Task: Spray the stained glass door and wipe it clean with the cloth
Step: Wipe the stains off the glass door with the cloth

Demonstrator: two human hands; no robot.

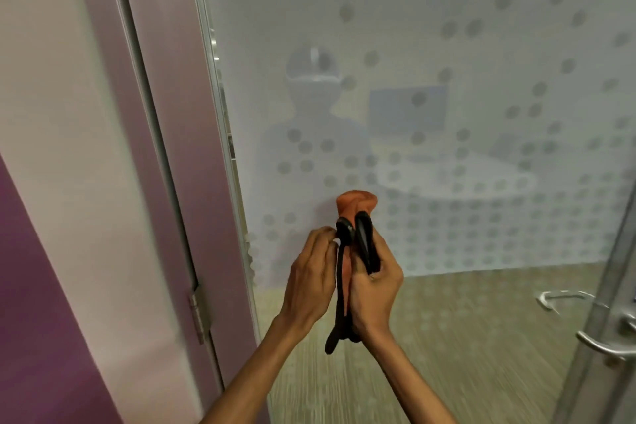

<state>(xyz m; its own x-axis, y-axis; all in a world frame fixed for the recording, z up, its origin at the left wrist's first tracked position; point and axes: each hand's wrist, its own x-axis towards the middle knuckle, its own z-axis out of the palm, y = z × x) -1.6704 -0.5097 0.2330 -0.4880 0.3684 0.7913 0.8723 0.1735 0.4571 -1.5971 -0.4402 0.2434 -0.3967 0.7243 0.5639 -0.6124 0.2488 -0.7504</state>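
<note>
No text, label, brand or number is showing anywhere in this view. The glass door (430, 96) is carrying only a pattern of frosted dots, which is not forming any letters or signs, and the cloth (356, 205) is showing no tag or print that can be read.
</note>
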